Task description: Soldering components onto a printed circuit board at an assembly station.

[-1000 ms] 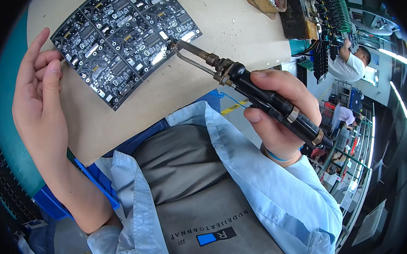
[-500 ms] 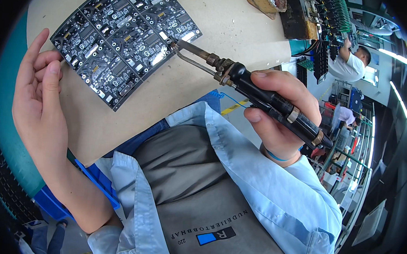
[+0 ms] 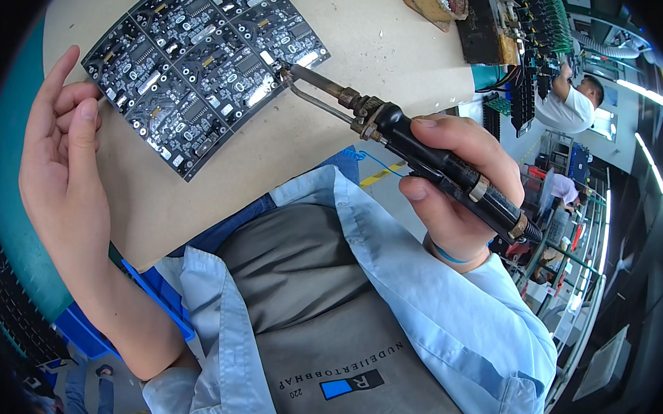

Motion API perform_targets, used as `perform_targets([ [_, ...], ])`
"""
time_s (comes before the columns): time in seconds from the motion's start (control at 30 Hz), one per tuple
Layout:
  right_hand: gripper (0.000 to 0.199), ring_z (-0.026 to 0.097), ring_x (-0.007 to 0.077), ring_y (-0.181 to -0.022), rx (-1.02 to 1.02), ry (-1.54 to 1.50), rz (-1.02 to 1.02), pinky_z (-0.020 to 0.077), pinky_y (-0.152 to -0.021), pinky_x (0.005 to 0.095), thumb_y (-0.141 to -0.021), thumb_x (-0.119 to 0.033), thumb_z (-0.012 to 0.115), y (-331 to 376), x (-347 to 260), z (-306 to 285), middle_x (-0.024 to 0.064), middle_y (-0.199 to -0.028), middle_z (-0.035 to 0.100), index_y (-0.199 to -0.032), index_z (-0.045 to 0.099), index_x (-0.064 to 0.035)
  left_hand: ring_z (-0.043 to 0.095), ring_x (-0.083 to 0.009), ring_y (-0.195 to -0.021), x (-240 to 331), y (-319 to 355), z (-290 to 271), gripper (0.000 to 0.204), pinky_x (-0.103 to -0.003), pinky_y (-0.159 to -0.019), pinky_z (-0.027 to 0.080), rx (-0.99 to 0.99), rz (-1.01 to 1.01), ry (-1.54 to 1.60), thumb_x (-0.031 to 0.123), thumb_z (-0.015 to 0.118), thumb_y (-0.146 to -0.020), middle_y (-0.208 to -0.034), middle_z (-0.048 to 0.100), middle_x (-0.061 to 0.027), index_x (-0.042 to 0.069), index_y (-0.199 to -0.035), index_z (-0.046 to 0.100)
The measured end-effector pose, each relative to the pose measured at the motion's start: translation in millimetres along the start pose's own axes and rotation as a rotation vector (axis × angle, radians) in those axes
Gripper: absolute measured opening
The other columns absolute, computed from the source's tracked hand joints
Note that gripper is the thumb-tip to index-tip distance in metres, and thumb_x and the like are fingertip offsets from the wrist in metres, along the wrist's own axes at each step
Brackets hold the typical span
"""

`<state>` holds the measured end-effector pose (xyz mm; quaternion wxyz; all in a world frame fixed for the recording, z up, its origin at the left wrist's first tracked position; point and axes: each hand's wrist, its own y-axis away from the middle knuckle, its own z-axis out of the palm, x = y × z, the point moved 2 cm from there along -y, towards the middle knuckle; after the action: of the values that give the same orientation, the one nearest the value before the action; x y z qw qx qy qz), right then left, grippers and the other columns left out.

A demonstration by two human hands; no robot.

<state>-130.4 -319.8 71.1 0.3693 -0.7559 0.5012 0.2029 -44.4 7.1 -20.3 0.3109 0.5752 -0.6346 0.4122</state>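
While the iron was at work: right hand (image 3: 454, 184) was wrapped tight round the black soldering iron (image 3: 426, 156)
Tip: sat on the near edge of the dark circuit board (image 3: 204, 55)
Left hand (image 3: 64, 168): loose, gripping nothing, fingertips just touching the board's left corner
Board: lay flat on the beige table (image 3: 356, 49)

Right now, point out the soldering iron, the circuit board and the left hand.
soldering iron (image 3: 448, 168), head view, on its black handle.
circuit board (image 3: 204, 62), head view, mid-panel.
left hand (image 3: 64, 168), head view, on the palm.
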Motion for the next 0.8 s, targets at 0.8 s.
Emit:
perform_targets([
  [0.8, 0.044, 0.074, 0.0242, -0.085, 0.053, -0.030, 0.019, 0.0575, -0.075, 0.0307, -0.076, -0.008, 0.089, 5, 0, -1, 0.0159, -0.102, 0.076, -0.114, 0.072, 0.0036, 0.062, -0.0065, -0.100, 3, 2, -3, 0.041, -0.020, -0.089, 0.050, 0.004, -0.013, -0.008, 0.010, 0.060, -0.106, -0.111, 0.066, -0.0040, 0.005, -0.147, 0.060],
])
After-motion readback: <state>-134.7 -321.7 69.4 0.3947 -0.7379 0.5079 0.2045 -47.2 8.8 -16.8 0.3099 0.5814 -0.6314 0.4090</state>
